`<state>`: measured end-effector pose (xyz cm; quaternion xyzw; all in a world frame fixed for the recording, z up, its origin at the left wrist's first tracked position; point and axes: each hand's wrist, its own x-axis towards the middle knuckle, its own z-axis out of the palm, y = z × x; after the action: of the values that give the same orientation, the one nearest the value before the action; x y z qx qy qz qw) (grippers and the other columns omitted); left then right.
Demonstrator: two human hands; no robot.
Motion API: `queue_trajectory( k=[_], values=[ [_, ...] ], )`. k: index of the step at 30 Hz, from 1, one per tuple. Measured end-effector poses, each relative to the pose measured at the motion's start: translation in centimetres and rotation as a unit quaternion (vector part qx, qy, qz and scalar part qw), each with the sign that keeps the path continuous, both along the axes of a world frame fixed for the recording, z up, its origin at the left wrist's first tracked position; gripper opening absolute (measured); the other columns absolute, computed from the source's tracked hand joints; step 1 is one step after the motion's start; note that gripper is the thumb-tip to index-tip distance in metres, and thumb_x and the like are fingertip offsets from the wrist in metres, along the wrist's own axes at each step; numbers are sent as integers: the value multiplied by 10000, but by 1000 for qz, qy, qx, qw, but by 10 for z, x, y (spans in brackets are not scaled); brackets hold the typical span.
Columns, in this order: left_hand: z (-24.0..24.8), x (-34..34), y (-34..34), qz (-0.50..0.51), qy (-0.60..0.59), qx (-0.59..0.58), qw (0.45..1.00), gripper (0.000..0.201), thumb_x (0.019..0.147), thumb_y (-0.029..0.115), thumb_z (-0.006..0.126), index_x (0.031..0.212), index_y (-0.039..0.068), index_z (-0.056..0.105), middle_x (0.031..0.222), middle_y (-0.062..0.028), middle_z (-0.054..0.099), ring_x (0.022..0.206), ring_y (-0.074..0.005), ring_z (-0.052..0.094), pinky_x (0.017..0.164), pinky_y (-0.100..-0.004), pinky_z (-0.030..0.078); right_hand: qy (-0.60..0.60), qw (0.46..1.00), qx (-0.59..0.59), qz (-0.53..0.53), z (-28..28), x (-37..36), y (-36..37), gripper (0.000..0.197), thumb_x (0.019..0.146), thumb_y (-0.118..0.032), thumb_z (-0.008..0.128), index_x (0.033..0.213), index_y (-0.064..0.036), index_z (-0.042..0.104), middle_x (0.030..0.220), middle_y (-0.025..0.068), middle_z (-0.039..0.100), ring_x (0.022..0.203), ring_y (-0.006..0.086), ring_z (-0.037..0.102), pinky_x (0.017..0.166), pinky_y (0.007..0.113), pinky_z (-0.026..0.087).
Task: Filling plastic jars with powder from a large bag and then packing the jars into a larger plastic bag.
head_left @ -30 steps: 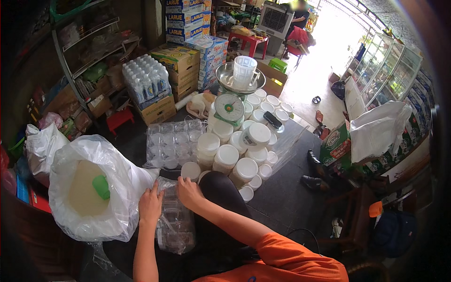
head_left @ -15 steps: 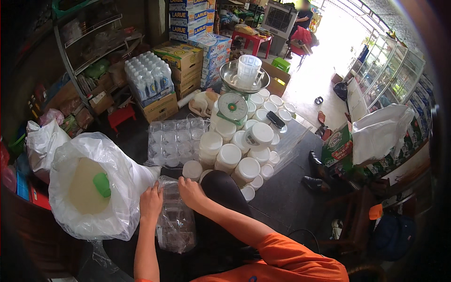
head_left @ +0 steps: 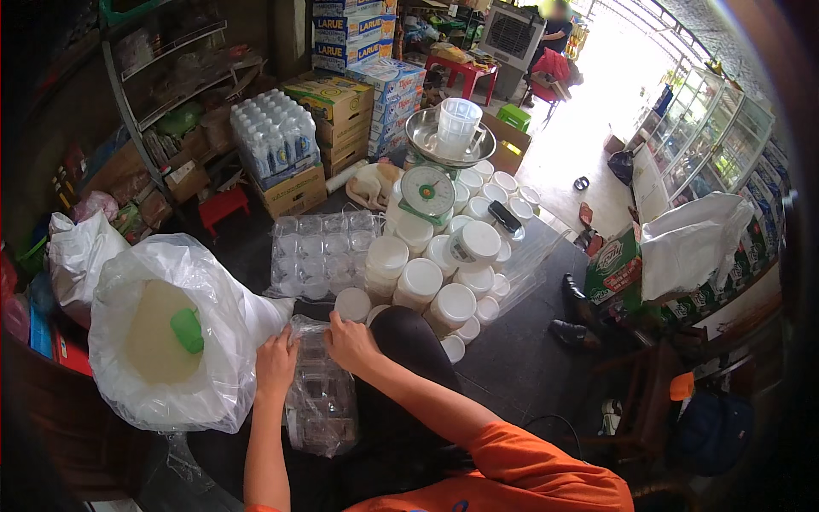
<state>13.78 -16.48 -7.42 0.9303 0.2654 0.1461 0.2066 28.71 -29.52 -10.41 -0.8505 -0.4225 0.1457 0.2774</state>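
A clear plastic bag [head_left: 320,392] of see-through jars lies in front of me. My left hand [head_left: 276,362] grips its upper left edge, fingers closed on the film. At the upper right edge my right hand [head_left: 351,343] is closed on the same bag. To the left stands a large white sack [head_left: 230,401] with a clear liner, holding pale grains [head_left: 158,337] and a green scoop [head_left: 187,331]. White-lidded jars [head_left: 420,280], filled with something pale, crowd together beyond my right hand. Another pack of clear jars [head_left: 317,250] lies past the bag.
A green dial scale [head_left: 426,191] with a metal pan carries a clear plastic jug [head_left: 458,125] among the jars. A black handheld object [head_left: 504,218] rests on the lids. Behind are a dog [head_left: 373,183], bottled water [head_left: 273,132] and cartons [head_left: 341,107]. Shoes [head_left: 573,333] lie right.
My right hand has shifted slightly, its fingers lifting a little at the bag's upper edge. The view has moved slightly; both hands stay on the bag.
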Motion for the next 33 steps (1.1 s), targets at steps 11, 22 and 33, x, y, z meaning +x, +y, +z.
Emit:
queue_trajectory(
  k=[11,22,33],
  values=[
    [1,3,-5,18,24,7,1000,429,1029,311,615,1299,-18,667,1041,-286,714,937,-463,706,837,-493,572,-167,981,82,48,23,-4,4,309,961,-326,673,1069,-46,601,938,138,689,894,358,716,689,475,578],
    [-1,-2,-15,-6,78,47,996,398,1046,300,567,1342,58,674,974,-231,712,900,-431,717,801,-500,582,-177,977,72,92,9,17,7,239,971,-317,648,988,-79,632,798,119,706,774,353,718,662,482,560],
    [-8,-5,-9,27,25,38,999,459,1031,272,614,1420,50,513,962,-250,705,842,-442,713,739,-518,578,-182,979,85,18,37,-7,-12,347,922,-336,705,1082,-46,602,956,141,697,888,350,713,638,494,561]
  ],
)
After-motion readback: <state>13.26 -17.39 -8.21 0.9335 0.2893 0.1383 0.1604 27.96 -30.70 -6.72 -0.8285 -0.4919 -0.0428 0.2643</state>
